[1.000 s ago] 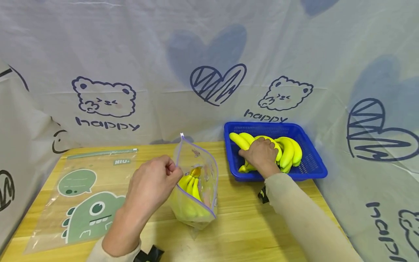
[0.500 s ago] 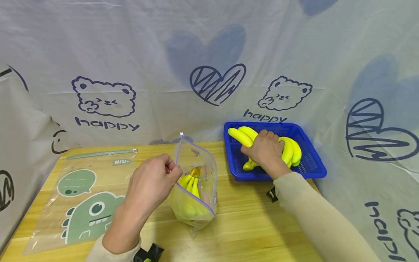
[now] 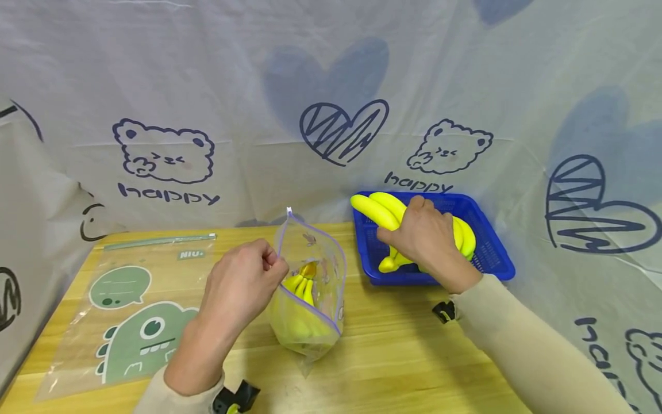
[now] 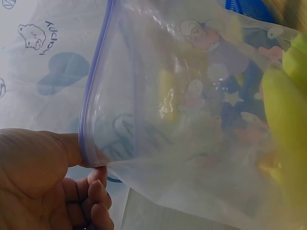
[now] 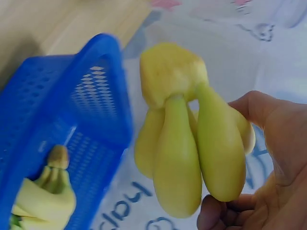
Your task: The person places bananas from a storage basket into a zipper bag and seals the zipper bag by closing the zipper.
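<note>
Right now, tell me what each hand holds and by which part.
The left hand pinches the clear zip bag by its purple-edged rim. The right hand grips a banana bunch around its middle, above the blue basket.

The head view looks forward and down over the wooden desk [image 3: 393, 356] toward its far edge. The left wrist view sits very close to the clear plastic zip bag [image 4: 192, 120], which the head view shares. The right wrist view faces the yellow banana bunch [image 5: 187, 143] and blue perforated plastic basket [image 5: 57, 115], also in the head view.
</note>
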`<state>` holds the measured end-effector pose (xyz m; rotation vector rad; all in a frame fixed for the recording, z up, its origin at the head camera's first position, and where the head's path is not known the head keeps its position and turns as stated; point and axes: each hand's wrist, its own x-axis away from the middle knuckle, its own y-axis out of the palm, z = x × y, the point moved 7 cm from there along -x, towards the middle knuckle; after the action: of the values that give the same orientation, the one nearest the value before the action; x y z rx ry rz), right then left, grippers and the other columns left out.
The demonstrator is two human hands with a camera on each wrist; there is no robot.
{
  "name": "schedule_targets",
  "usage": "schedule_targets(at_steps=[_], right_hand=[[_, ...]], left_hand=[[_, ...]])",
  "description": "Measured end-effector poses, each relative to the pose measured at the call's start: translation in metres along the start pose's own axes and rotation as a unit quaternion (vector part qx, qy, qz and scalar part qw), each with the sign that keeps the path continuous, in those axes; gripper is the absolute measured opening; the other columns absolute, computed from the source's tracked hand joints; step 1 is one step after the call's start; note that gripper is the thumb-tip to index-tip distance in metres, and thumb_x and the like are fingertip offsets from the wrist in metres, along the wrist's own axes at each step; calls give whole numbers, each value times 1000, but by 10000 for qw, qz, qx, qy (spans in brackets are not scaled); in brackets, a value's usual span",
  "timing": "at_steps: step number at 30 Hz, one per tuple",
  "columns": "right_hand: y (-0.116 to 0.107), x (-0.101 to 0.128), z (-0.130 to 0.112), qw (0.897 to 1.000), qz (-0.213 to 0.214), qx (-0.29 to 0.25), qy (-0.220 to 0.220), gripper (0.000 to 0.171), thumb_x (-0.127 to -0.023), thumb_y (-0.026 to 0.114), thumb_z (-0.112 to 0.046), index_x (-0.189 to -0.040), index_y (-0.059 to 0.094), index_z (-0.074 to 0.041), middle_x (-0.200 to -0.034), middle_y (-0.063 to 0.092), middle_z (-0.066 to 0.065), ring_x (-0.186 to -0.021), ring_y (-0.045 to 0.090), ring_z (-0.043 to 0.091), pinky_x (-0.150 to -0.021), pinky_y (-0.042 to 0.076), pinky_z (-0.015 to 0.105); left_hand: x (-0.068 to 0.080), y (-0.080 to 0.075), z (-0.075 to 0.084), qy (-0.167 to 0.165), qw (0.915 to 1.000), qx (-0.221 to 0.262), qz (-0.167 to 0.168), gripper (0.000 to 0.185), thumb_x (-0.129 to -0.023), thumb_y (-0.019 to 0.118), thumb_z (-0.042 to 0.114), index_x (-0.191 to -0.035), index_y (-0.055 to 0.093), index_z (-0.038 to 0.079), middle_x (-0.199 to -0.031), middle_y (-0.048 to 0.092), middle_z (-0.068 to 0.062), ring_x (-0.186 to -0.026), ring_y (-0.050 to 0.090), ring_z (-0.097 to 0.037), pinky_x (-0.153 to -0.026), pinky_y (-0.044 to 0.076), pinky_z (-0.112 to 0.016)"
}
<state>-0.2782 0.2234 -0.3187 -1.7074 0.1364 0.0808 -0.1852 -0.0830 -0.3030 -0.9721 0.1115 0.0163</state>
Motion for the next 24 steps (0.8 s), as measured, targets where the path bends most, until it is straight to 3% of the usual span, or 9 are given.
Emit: schedule_targets(at_steps=[6, 11, 15, 20, 24], right_hand=[[-21, 13, -11, 9996, -161, 79, -239, 69, -83, 67, -64, -99, 47, 0, -85, 53, 15, -75, 57, 36, -74, 44, 51], [-42, 24, -17, 9993, -180, 31, -320, 67, -82, 68, -63, -99, 47, -1, -88, 53, 15, -73, 57, 35, -74, 44, 50], [-60, 33, -24, 9988, -195, -109, -428, 65, -83, 69, -63, -99, 48, -3, -87, 53, 13, -68, 57, 32, -70, 45, 46], [-87, 47, -40, 9975, -315, -426, -461, 64, -79, 72, -64, -98, 49, -7, -85, 55, 10, -63, 57, 29, -54, 46, 38], [-103, 57, -55, 9950, -539, -698, -476, 62, -78, 74, -63, -100, 50, -9, -87, 57, 9, -65, 59, 27, -55, 47, 37]], left_hand=[[-2, 3, 5, 111, 9999, 50, 92, 13, -91, 57, 21, -81, 63, 16, -79, 61, -1, -74, 57, -23, -65, 44, -38], [-2, 7, 9, 137, 9998, 116, 53, 13, -92, 57, 20, -81, 63, 16, -79, 61, -1, -73, 57, -22, -64, 43, -37], [-4, 10, 14, 158, 9997, 163, 69, 13, -91, 57, 19, -81, 63, 16, -79, 62, 0, -72, 57, -22, -64, 43, -36], [-4, 14, 20, 227, 9995, 196, 96, 13, -91, 57, 19, -80, 62, 16, -78, 61, -1, -72, 56, -22, -64, 43, -36], [-4, 18, 24, 276, 9994, 200, 105, 14, -93, 58, 19, -80, 61, 16, -77, 60, -1, -71, 55, -22, -63, 43, -36]])
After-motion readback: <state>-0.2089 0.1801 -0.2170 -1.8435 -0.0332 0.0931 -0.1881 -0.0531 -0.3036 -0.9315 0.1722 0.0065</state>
